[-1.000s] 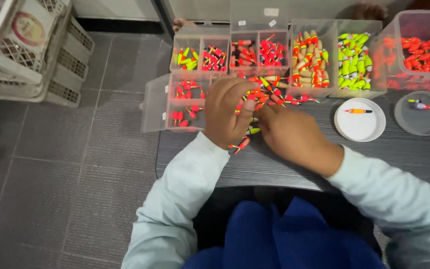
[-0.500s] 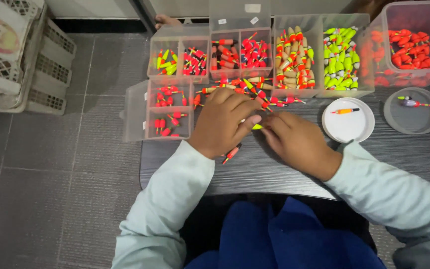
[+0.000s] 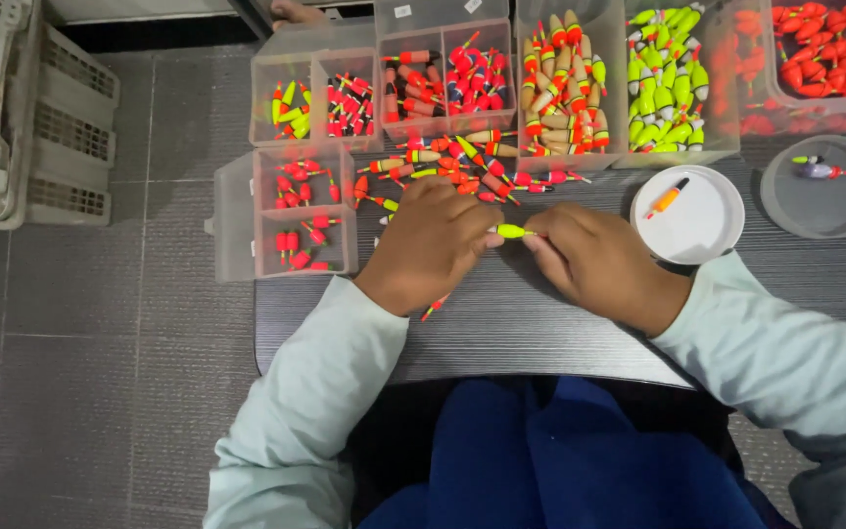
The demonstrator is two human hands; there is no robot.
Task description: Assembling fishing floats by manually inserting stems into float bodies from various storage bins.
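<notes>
Left hand and right hand meeting at table centre, fingers curled, pinching a small yellow-green float between fingertips; loose pile of floats at 12 o'clock, white dish at 3 o'clock, clear box at 9 o'clock

Looks like a small assembly or packing workshop: a dark bench crowded with clear sorting boxes full of bright fishing floats, plastic crates stacked on the grey tile floor.
</notes>
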